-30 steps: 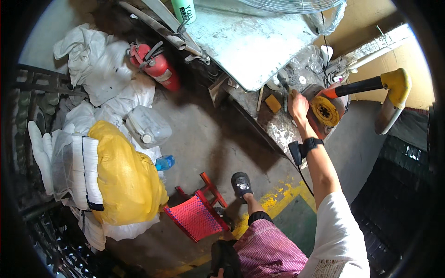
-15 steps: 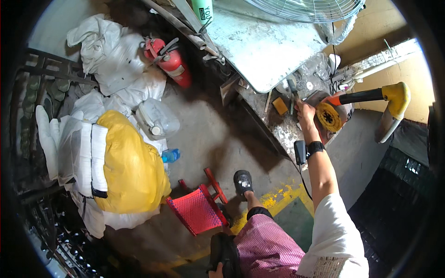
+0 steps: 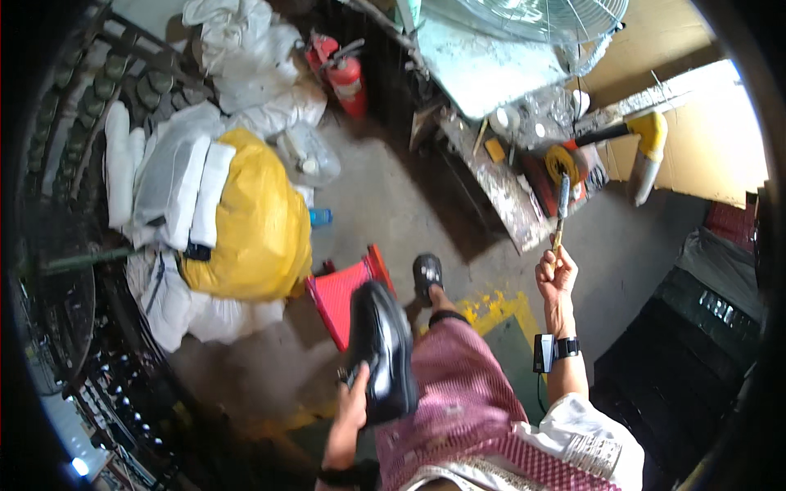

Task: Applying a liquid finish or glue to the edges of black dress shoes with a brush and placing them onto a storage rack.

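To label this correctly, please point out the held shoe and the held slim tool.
Held shoe (image 3: 383, 331), head view: on its glossy upper.
Held slim tool (image 3: 563, 199), head view: on its grey far end.

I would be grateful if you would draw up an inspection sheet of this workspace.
Surface: workbench worn and stained, bearing an orange block and a machine with a yellow wheel.
Job's things: black shoe, glossy; slim tool, exact kind unclear.
Clutter: yellow sack, white bags, translucent jug and blue bottle, all at the left.
Hands: left hand grips the shoe; right hand holds the slim tool by its handle.
Cables: thin cable hanging from the right wrist's device.
Surroundings: red fire extinguisher, red stool, wire fan, yellow floor marking.
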